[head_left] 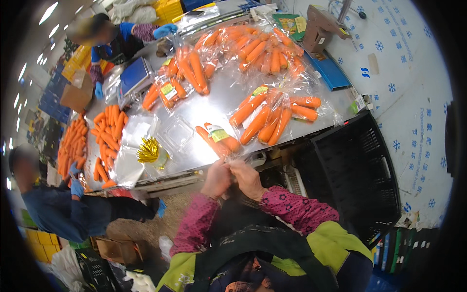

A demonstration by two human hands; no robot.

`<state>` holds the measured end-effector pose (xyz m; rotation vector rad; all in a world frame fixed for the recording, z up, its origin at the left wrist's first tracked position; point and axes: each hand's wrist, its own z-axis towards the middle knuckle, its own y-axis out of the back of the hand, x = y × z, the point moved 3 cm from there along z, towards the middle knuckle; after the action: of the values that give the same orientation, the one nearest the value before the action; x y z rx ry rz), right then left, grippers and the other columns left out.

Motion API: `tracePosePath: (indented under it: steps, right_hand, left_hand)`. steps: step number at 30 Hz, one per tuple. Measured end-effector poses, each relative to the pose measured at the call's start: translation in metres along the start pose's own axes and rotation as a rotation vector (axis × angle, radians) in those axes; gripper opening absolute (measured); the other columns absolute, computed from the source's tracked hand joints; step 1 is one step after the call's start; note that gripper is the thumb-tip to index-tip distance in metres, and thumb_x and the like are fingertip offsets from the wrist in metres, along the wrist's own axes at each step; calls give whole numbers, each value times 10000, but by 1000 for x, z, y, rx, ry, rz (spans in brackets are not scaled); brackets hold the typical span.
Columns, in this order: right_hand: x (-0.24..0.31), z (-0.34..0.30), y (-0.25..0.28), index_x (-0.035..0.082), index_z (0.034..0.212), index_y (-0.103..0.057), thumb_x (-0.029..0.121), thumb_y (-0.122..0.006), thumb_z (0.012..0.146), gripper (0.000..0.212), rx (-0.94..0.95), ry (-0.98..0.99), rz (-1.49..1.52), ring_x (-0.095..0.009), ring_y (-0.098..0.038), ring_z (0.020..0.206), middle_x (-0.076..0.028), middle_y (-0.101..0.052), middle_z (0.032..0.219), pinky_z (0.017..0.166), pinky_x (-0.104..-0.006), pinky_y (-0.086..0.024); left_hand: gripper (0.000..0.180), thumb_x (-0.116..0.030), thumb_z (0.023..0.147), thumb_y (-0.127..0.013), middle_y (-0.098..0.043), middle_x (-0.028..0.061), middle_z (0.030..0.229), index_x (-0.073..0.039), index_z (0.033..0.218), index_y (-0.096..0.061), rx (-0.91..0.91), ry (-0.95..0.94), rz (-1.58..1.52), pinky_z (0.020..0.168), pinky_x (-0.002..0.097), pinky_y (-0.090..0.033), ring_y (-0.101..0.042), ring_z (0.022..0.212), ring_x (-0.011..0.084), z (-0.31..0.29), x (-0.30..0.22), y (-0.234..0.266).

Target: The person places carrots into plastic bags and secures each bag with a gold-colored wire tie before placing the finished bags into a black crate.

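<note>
Bagged carrots, bearing a yellow-green label, lie at the near edge of the steel table, with the gathered plastic neck pointing out past that edge. Just off the table's near edge, the left hand and the right hand meet at that neck, both with fingers bent and pinching the plastic; whether anything else is between the fingertips, I cannot tell.

On the table, just left of the labelled bag, sits a clear plastic box, and beyond it, near the table's front edge, a bundle of gold ties stands upright. Toward the table's right end rests a larger carrot bag. Across the table's far side lies a heap of bagged carrots. Loose carrots are piled at the table's left end.

Below the table's right end stands a black crate. Around the table are two other people: one in dark clothes beside its left end, and one wearing blue gloves at its far left corner. Beyond the table's right end rises a white wall printed with blue snowflakes.
</note>
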<state>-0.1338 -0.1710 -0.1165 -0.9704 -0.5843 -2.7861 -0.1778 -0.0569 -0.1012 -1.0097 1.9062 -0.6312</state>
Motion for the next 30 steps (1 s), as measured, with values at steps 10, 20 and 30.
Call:
tracePosePath:
  steps: [10,20,30]
  right_hand:
    - [-52,-13,-4,-21,992,-663,92,-609,933,139,281,-966,688,-78,-592,724,-23,-678,874,685,-225,-494]
    - [1,20,15,-32,1120,-589,258,-514,1005,321,131,-1502,924,-152,-640,813,-87,-657,1003,718,-287,-533]
    - [0,21,-6,-56,933,-656,67,-652,866,140,-106,-1702,873,-91,-597,687,-48,-640,764,608,-206,-475]
  left_hand:
    - [434,-425,1036,-333,-633,81,1043,-62,981,-566,49,25,-112,843,418,-496,-603,985,227,23,23,53]
    - [627,-468,1010,-381,-250,19,1553,-157,1530,-221,227,275,-127,1035,377,-374,-412,1282,191,11,-13,15]
    - [740,-542,985,-390,-215,57,1561,-185,1551,-72,297,507,237,1073,344,-348,-404,1290,167,29,-30,25]
